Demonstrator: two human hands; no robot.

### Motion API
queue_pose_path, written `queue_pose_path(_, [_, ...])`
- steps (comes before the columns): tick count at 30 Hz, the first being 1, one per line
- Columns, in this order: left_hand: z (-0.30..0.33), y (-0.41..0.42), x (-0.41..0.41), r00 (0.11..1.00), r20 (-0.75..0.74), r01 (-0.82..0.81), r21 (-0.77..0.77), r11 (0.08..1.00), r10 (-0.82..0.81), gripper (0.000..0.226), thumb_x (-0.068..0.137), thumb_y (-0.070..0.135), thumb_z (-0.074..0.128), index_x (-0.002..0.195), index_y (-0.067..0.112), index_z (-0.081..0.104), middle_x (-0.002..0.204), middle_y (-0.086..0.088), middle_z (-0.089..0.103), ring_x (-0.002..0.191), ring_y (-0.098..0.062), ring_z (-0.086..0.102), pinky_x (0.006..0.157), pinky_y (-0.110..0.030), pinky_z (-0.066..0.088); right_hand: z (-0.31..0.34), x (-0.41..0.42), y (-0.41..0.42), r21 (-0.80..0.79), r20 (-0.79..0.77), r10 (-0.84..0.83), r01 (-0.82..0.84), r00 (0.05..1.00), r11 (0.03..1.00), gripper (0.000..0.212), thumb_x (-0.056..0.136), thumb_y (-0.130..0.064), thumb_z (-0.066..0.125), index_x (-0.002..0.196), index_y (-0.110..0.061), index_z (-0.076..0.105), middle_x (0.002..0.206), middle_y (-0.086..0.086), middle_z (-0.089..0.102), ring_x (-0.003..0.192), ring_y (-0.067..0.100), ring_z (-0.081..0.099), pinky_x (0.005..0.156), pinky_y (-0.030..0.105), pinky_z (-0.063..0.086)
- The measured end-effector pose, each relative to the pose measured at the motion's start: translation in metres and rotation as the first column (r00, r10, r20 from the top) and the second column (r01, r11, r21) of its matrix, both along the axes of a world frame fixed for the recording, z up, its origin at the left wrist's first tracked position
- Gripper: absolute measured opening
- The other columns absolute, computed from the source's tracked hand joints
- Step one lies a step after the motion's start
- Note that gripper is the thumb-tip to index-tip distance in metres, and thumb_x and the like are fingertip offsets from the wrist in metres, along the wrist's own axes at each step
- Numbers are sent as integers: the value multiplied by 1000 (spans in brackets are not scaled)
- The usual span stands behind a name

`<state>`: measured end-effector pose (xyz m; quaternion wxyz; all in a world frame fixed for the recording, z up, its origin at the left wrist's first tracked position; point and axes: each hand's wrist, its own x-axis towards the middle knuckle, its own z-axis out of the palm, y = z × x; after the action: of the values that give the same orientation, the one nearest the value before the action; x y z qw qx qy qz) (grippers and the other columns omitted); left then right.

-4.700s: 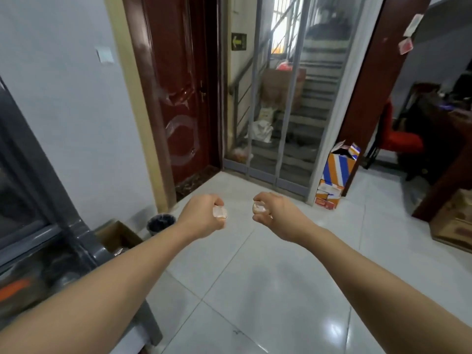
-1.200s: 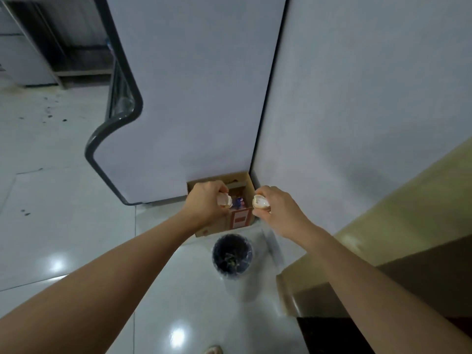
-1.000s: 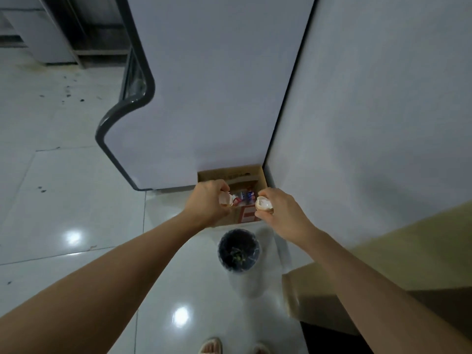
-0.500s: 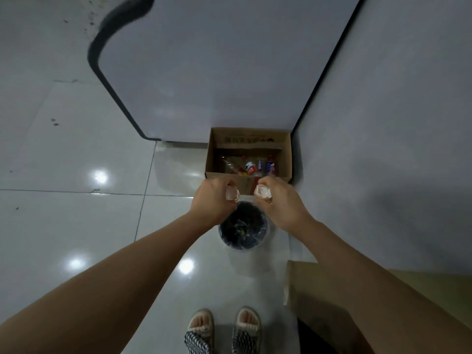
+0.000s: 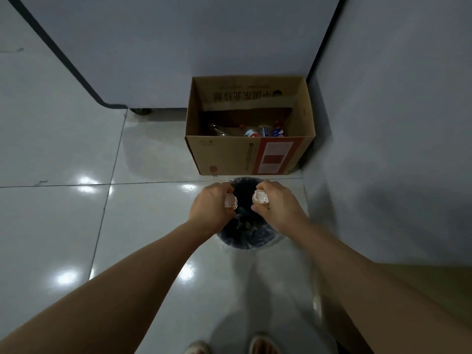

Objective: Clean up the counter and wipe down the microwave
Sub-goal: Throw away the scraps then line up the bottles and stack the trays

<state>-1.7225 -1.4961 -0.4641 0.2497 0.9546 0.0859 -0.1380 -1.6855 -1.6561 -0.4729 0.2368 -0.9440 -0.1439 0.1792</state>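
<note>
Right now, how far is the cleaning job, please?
Done: the scraps have reached the bin. In hand: the left hand grips one eggshell piece and the right hand another, both over the lined trash bin before the cardboard box. Left: dropping them; counter and microwave are out of view.

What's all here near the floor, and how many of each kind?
Eggshell pieces: 2, one in the left hand at, one in the right hand at
Trash bin: 1
Cardboard box: 1
Total: 4
</note>
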Motion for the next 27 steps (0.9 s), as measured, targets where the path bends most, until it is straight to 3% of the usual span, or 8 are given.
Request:
queue_pose_path(6, [-98, -3, 15, 995, 52, 80, 54, 995, -83, 44, 78, 20, 68, 120, 17, 57, 119, -6, 62, 102, -25, 60, 78, -28, 45, -103, 13, 4, -39, -10, 40, -40, 999, 998, 42, 85, -28, 66, 121, -14, 51, 120, 9, 55, 108, 27, 55, 88, 38, 47])
queue_pose_path(12, [-153, -6, 32, 989, 44, 139, 96, 986, -143, 38, 82, 21, 62, 120, 17, 55, 116, -6, 59, 102, -26, 58, 79, -33, 47, -161, 25, 5, -48, -46, 69, -71, 997, 996, 42, 85, -21, 66, 122, -9, 49, 118, 14, 52, 103, 31, 56, 85, 40, 49])
queue_pose_path(17, [-171, -7, 39, 988, -2, 152, 120, 981, -153, 36, 83, 20, 60, 118, 16, 55, 111, -8, 58, 99, -30, 59, 79, -38, 50, -179, 32, 6, -88, -96, 88, -97, 991, 991, 44, 87, -20, 65, 125, -9, 48, 124, 14, 50, 108, 32, 55, 89, 41, 48])
queue_pose_path(22, [-172, -11, 42, 979, -84, 195, 132, 972, -185, 41, 79, 21, 64, 117, 13, 52, 109, -8, 57, 97, -31, 60, 80, -44, 52, -182, 36, 9, -154, -190, 107, -137, 976, 978, 60, 86, -26, 66, 136, -12, 37, 133, 13, 43, 123, 32, 44, 97, 42, 44])
queue_pose_path(27, [-148, -4, 39, 978, -80, 205, 139, 969, -195, 31, 81, 15, 61, 111, 14, 53, 108, -7, 58, 97, -28, 59, 78, -39, 52, -161, 32, 7, -188, -193, 114, -151, 975, 971, 66, 82, -31, 68, 137, -12, 36, 133, 12, 44, 125, 29, 38, 99, 41, 42])
